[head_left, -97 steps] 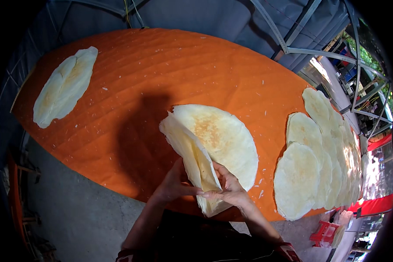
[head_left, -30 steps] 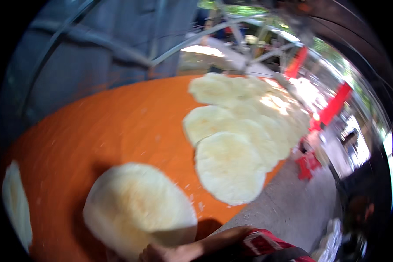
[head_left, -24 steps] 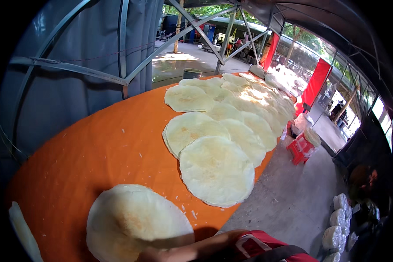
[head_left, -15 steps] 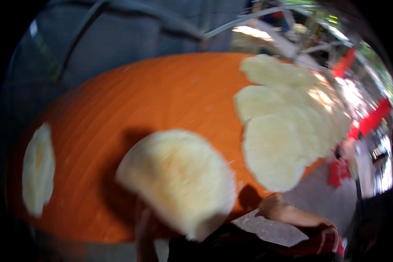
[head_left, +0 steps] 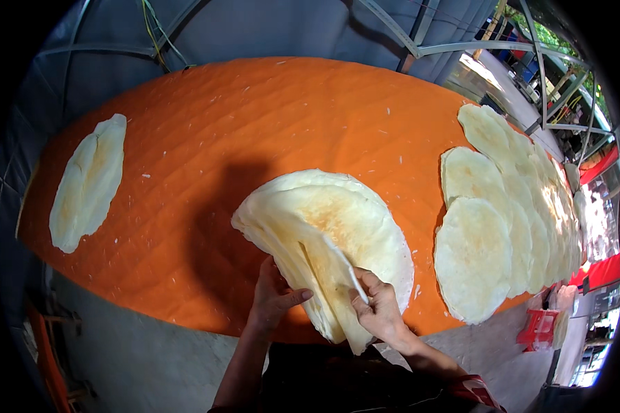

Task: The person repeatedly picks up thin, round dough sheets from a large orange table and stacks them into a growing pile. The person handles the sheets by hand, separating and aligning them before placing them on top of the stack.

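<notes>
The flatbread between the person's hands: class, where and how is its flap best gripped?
Probably pinch the flatbread by its flap's raised free edge, coming from the right, where the right hand pinches it: that edge seems to stand clear of the layer beneath.
</notes>
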`<state>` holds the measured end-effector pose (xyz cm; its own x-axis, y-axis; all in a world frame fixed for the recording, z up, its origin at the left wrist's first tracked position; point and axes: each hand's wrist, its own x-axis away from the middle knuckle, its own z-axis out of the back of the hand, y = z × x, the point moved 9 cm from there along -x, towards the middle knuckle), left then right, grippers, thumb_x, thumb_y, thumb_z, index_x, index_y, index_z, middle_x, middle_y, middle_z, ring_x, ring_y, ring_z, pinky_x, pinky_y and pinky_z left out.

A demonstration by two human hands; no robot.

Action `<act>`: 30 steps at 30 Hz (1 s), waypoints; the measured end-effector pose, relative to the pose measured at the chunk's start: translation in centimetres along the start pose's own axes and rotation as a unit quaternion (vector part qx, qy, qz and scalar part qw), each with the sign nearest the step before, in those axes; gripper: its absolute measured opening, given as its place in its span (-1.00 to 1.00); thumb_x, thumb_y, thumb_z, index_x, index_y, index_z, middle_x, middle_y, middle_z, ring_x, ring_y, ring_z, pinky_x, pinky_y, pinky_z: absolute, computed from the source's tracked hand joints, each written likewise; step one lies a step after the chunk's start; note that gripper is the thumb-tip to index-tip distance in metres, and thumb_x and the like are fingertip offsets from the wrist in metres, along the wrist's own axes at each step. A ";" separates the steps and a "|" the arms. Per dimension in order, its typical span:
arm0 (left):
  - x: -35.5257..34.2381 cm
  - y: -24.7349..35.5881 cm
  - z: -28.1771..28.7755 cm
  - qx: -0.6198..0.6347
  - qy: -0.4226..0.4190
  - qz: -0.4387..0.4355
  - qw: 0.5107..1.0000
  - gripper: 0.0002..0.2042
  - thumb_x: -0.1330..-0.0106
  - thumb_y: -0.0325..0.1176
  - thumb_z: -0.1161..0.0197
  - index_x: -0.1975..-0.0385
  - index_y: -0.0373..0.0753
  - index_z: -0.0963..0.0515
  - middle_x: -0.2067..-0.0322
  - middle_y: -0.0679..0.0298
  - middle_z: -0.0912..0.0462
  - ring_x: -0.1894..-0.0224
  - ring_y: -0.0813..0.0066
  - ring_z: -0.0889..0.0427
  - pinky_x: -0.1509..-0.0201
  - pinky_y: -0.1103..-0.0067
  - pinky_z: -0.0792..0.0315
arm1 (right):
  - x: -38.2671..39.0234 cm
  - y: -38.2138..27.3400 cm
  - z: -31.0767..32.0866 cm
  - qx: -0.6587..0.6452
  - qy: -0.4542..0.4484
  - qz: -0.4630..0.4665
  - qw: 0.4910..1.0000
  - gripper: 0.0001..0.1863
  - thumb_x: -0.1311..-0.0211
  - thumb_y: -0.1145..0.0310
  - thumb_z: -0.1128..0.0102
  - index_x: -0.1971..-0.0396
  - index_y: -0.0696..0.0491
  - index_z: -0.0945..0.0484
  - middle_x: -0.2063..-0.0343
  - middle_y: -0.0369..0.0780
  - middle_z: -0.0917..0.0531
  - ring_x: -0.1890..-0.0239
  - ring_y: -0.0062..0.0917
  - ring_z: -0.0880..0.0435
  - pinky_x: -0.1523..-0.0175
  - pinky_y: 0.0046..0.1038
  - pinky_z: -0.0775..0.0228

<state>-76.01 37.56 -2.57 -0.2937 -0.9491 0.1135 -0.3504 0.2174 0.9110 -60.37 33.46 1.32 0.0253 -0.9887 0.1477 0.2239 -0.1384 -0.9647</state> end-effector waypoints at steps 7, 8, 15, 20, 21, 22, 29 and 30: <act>-0.3 -0.3 0.6 -0.020 0.017 0.022 0.999 -0.12 0.23 -0.40 -0.45 -0.10 -0.35 0.01 0.01 0.10 -0.27 -0.01 0.28 -0.34 -0.04 0.44 -0.31 | -0.2 -2.5 -3.1 0.221 -0.051 0.105 0.968 -0.28 0.24 0.21 -0.38 0.03 0.18 -0.28 0.36 0.05 -0.54 0.33 -0.18 -0.57 0.26 -0.35 -0.44; -0.2 -0.2 0.6 -0.010 0.019 0.023 0.999 -0.11 0.24 -0.41 -0.45 -0.10 -0.35 0.01 0.01 0.10 -0.27 -0.01 0.28 -0.34 -0.04 0.44 -0.31 | -0.6 -3.6 -2.7 0.186 -0.048 0.154 0.969 -0.35 0.20 0.26 -0.36 0.06 0.17 -0.32 0.42 0.00 -0.55 0.43 -0.18 -0.58 0.32 -0.35 -0.44; 0.5 -0.2 1.2 0.032 0.018 0.030 0.999 -0.17 0.21 -0.50 -0.37 -0.11 -0.33 -0.01 0.00 0.11 -0.27 -0.04 0.31 -0.31 0.00 0.49 -0.33 | -0.9 -2.4 -3.0 0.162 -0.093 0.048 0.981 -0.52 0.08 0.45 -0.18 0.07 0.17 -0.34 0.52 -0.04 -0.55 0.52 -0.24 -0.57 0.39 -0.36 -0.44; 1.3 0.1 1.4 0.038 0.083 0.040 0.995 -0.35 0.13 -0.56 -0.24 -0.06 -0.39 -0.14 0.05 0.11 -0.35 0.00 0.36 -0.36 0.00 0.52 -0.32 | 0.3 -4.5 -7.4 0.480 -0.008 0.187 0.857 -0.45 0.04 0.37 -0.07 -0.02 0.20 -0.24 0.47 -0.11 -0.53 0.52 -0.33 -0.54 0.45 -0.48 -0.38; 1.5 0.0 1.7 0.019 0.112 0.046 0.992 -0.39 0.11 -0.57 -0.22 -0.04 -0.40 -0.17 0.07 0.12 -0.37 0.01 0.36 -0.38 -0.01 0.51 -0.31 | 0.7 -3.9 -8.9 0.489 -0.015 0.242 0.838 -0.48 0.04 0.39 0.01 0.00 0.23 -0.26 0.35 -0.07 -0.52 0.51 -0.35 -0.53 0.42 -0.53 -0.37; 1.9 -0.1 2.3 -0.001 0.142 0.051 0.989 -0.42 0.10 -0.59 -0.20 -0.02 -0.41 -0.21 0.09 0.12 -0.39 0.03 0.36 -0.39 -0.02 0.51 -0.30 | 0.3 -3.9 -9.8 0.525 -0.059 0.228 0.818 -0.49 0.05 0.41 0.03 0.01 0.26 -0.26 0.31 -0.10 -0.51 0.54 -0.38 -0.52 0.43 -0.54 -0.36; 5.9 -7.2 10.8 0.164 0.269 0.056 0.947 -0.53 0.03 -0.64 -0.11 0.01 -0.34 -0.29 0.11 0.15 -0.43 0.06 0.29 -0.42 0.02 0.44 -0.34 | -9.5 -11.7 7.0 0.266 -0.166 0.168 0.935 -0.39 0.14 0.42 -0.20 -0.03 0.10 -0.26 0.43 -0.21 -0.59 0.43 -0.56 -0.57 0.29 -0.46 -0.44; 6.8 -7.9 11.7 0.163 0.303 0.051 0.938 -0.53 0.02 -0.64 -0.12 0.02 -0.33 -0.29 0.11 0.16 -0.43 0.07 0.28 -0.43 0.02 0.43 -0.35 | -11.3 -12.9 11.9 0.332 -0.050 0.161 0.928 -0.53 0.06 0.45 -0.12 0.05 0.12 -0.31 0.56 -0.29 -0.48 0.54 -0.61 -0.45 0.38 -0.50 -0.36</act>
<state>-85.64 32.09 -13.66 0.1831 -0.8536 0.4878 -0.6305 0.2787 0.7244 -51.92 47.14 14.70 0.2775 -0.9579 -0.0731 0.7396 0.2616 -0.6201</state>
